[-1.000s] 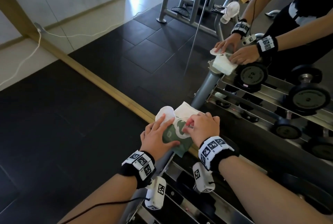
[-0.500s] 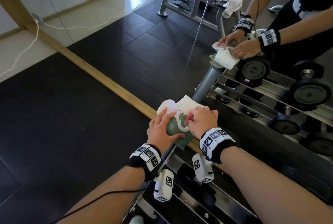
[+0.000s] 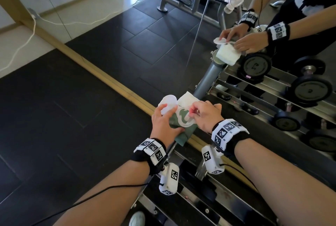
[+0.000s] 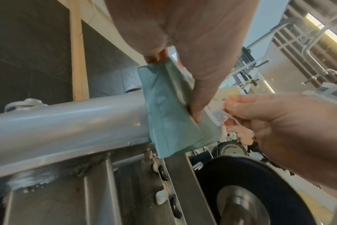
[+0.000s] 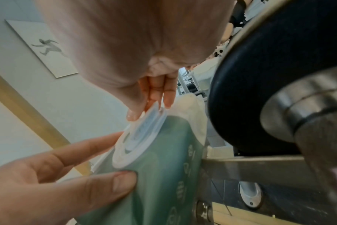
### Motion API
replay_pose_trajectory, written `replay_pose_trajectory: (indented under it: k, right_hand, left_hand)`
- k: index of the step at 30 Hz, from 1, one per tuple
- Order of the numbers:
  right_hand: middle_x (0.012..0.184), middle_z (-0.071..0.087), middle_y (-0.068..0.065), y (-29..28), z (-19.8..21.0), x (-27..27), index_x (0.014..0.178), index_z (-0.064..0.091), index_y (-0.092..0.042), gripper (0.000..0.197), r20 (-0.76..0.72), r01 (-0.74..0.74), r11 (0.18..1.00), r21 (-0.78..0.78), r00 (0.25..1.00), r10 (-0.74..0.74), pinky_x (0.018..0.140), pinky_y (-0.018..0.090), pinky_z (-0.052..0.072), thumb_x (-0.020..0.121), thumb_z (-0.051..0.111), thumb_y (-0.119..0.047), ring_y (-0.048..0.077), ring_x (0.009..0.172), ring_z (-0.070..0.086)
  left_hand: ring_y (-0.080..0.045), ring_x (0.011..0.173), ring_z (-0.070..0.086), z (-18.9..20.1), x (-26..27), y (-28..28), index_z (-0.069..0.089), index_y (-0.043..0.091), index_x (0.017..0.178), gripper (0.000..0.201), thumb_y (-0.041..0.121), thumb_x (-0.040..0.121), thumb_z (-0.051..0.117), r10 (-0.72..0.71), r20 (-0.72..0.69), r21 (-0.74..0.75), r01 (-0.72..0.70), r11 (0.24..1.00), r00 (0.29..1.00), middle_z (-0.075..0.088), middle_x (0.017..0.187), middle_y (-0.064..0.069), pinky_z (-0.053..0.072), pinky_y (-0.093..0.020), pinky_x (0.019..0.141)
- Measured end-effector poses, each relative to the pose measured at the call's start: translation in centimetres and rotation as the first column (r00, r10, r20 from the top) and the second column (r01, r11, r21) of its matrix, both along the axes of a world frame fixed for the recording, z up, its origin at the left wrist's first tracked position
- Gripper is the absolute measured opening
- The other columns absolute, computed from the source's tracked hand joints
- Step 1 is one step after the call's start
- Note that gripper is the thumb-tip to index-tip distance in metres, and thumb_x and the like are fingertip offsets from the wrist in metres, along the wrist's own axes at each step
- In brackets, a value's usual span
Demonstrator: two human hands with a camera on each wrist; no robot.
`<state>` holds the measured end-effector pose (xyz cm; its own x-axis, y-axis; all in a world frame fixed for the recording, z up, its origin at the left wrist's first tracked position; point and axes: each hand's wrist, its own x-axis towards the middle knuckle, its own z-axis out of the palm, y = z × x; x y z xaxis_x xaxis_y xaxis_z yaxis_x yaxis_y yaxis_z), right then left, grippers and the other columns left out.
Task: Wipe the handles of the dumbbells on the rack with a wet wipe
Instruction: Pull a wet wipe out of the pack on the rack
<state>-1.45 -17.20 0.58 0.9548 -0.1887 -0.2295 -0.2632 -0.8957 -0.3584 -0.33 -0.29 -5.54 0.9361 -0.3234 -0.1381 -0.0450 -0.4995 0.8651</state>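
Note:
A green wet wipe pack [image 3: 179,128] rests on the end of the rack's grey tube [image 4: 67,121]. My left hand [image 3: 163,122] holds the pack, thumb pressed into its side [image 4: 197,105] and index finger against the white lid ring [image 5: 133,146]. At the opening, my right hand [image 3: 203,115] pinches the clear lid flap [image 5: 154,111] between thumb and fingers. A white wipe [image 3: 187,98] lies just beyond the pack. One black dumbbell [image 5: 279,76] with a steel handle [image 5: 317,121] sits on the rack close to my right hand.
A mirror with a wooden frame [image 3: 109,80] runs along the rack and reflects my hands and several dumbbells [image 3: 309,89]. The steel rack rails [image 3: 190,198] lie under my forearms. Black rubber floor [image 3: 63,125] spreads to the left.
Both hands have stayed on the pack in the same grip. Only the view has shifted slightly.

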Motion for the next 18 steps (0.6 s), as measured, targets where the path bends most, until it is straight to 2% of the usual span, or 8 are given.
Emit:
replay_pose_trajectory:
  k: [3,6,9,12,16,18]
  right_hand:
    - [0.088,0.062,-0.01,-0.1,0.5,0.0,0.079,0.052,-0.031,0.018,-0.009,0.046,0.997,0.055,0.999,-0.046,0.087,0.035,0.02,0.096,0.057,-0.028,0.016,0.096,0.052]
    - [0.09,0.065,-0.008,-0.1,0.9,-0.1,0.083,0.053,-0.03,0.016,-0.011,0.077,0.991,0.109,0.997,-0.076,0.091,0.036,0.023,0.098,0.055,-0.026,0.018,0.094,0.054]
    - [0.08,0.056,-0.009,-0.2,1.4,-0.7,0.087,0.053,-0.029,0.013,0.03,0.039,0.992,0.116,0.999,-0.043,0.091,0.036,0.025,0.099,0.054,-0.024,0.009,0.082,0.046]
    - [0.077,0.049,-0.011,-0.5,1.7,-1.7,0.09,0.054,-0.025,0.01,0.086,0.039,0.985,0.168,0.995,-0.054,0.086,0.032,0.024,0.099,0.055,-0.021,0.001,0.075,0.035]
    - [0.08,0.049,-0.013,-0.8,2.2,-2.7,0.092,0.054,-0.022,0.008,0.115,0.023,0.979,0.203,0.992,-0.047,0.088,0.032,0.027,0.099,0.054,-0.018,0.0,0.077,0.037]
    - [0.085,0.055,-0.007,-0.8,2.6,-2.9,0.093,0.054,-0.021,0.007,0.096,-0.001,0.983,0.182,0.995,-0.017,0.093,0.036,0.032,0.099,0.054,-0.017,0.006,0.083,0.044]
  left_hand:
    - [-0.017,0.126,0.023,0.1,-0.1,0.1,0.046,0.047,0.14,0.08,0.028,0.073,0.085,-0.034,0.031,0.028,0.033,0.999,0.999,0.02,0.152,0.012,0.025,-0.031,0.114]
    - [-0.015,0.119,0.023,0.2,-0.4,-0.4,0.047,0.056,0.134,0.074,0.039,0.072,0.084,-0.036,0.029,0.037,0.035,0.999,0.999,0.019,0.152,0.016,0.027,-0.035,0.114]
    - [-0.019,0.124,0.024,0.4,-0.5,-0.9,0.047,0.056,0.134,0.073,0.04,0.072,0.083,-0.01,0.013,0.064,0.009,0.998,1.0,0.021,0.151,0.015,0.029,-0.043,0.115]
    - [-0.019,0.125,0.024,0.4,-0.7,-0.9,0.047,0.057,0.134,0.074,0.039,0.072,0.084,-0.008,0.01,0.068,0.007,0.998,1.0,0.02,0.15,0.016,0.03,-0.044,0.115]
    - [-0.019,0.123,0.026,0.5,-0.8,-0.9,0.049,0.054,0.134,0.074,0.037,0.071,0.084,-0.006,0.029,0.079,0.004,0.997,1.0,0.022,0.149,0.016,0.032,-0.042,0.113]
    - [-0.02,0.123,0.027,0.6,-0.7,-1.0,0.049,0.053,0.134,0.073,0.037,0.071,0.084,-0.006,0.037,0.107,0.002,0.994,0.999,0.021,0.15,0.014,0.033,-0.042,0.112]
